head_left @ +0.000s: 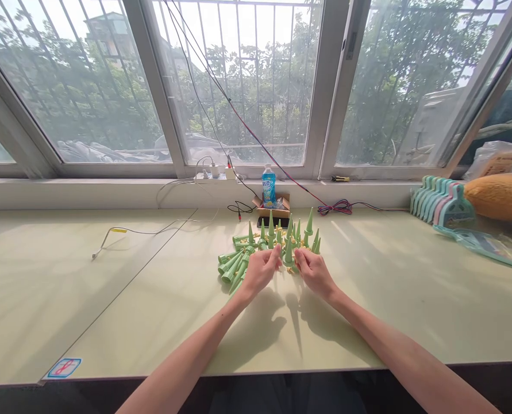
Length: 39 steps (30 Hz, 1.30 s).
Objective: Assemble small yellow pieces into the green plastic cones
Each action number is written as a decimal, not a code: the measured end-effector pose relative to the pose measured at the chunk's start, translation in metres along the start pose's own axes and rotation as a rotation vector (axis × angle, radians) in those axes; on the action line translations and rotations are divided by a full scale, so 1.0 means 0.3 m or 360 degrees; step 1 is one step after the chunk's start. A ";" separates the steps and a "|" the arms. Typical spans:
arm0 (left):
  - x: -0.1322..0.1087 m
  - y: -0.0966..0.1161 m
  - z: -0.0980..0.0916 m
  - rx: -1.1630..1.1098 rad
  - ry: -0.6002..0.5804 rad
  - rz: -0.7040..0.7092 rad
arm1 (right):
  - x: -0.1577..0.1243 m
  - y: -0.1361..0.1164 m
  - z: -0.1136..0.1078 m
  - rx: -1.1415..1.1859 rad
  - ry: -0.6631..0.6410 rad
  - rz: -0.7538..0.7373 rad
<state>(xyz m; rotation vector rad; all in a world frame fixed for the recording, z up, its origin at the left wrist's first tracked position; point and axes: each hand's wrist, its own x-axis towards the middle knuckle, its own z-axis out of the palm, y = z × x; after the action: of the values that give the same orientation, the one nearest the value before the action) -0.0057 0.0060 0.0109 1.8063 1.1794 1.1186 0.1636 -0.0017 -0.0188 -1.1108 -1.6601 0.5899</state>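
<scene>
Several green plastic cone spikes (277,233) stand upright in a cluster on the pale green table (152,310), with more lying flat in a pile (232,265) to their left. Small yellow bits are scattered among them. My left hand (260,270) is curled, fingers pinched at the front of the cluster. My right hand (314,270) is curled too, pinching near one upright green cone (288,253) that stands between both hands. What the left fingertips hold is too small to make out.
A blue-labelled bottle (268,185) stands in a small cardboard box (272,208) behind the cones. A power strip (215,172) and wires lie on the windowsill. Pastel plastic pieces (441,201) and an orange cushion-like thing (501,195) sit at the right; a loose cable (118,231) lies left.
</scene>
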 end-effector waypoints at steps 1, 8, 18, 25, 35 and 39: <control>0.001 0.000 0.000 -0.0038 -0.0071 -0.0091 | 0.000 0.001 0.000 -0.0015 -0.0013 -0.0017; 0.006 -0.010 0.001 -0.0367 -0.0466 -0.0497 | -0.003 0.014 -0.003 -0.0037 -0.0095 -0.0086; 0.000 -0.001 -0.015 -0.0451 -0.0551 -0.0552 | -0.008 0.014 -0.003 -0.0015 -0.0103 -0.0066; -0.003 -0.012 -0.019 -0.0470 -0.0584 -0.0435 | -0.007 0.003 -0.006 -0.0002 -0.0072 -0.0051; -0.016 -0.005 -0.014 -0.0219 -0.0445 -0.0140 | -0.007 0.001 -0.002 0.0151 -0.0072 0.0049; -0.019 -0.007 -0.008 -0.0088 -0.0306 0.0071 | -0.007 0.007 0.000 0.0157 -0.0081 0.0062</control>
<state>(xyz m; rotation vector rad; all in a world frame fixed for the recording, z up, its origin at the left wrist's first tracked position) -0.0099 0.0016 0.0082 1.8599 0.9907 0.9680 0.1646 -0.0026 -0.0213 -1.0665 -1.6381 0.7227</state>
